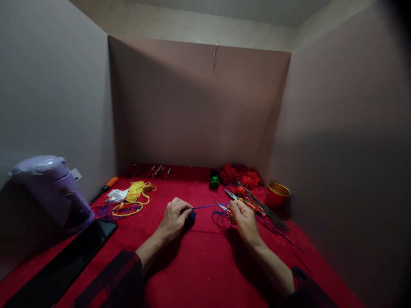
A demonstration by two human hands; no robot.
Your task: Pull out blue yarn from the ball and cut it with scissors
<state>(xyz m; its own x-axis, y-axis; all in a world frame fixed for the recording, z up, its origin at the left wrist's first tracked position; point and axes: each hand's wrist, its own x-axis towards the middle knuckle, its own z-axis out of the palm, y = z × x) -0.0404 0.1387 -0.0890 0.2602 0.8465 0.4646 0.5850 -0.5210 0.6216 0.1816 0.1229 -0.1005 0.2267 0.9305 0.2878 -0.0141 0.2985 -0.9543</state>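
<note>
A strand of blue-purple yarn [205, 207] is stretched nearly level between my two hands, above the red cloth [199, 265]. My left hand [176, 216] pinches one end, and a small dark blue bundle of yarn [192, 217] shows just under its fingertips. My right hand [244, 220] is closed around small scissors [222, 207], whose metal blades point left beside the strand. The strand's other end runs to the right fingers, which hide the scissors' handles. Loose blue yarn loops [220, 220] hang or lie below the blades; I cannot tell which.
Pliers [230, 194], thin dark sticks [268, 214], red yarn [247, 177] and a red-gold bowl [278, 194] lie right. A green bundle [214, 182] sits behind. At left are yellow yarn [138, 192], an orange-handled tool [111, 183], a purple container [54, 192] and a phone [86, 244].
</note>
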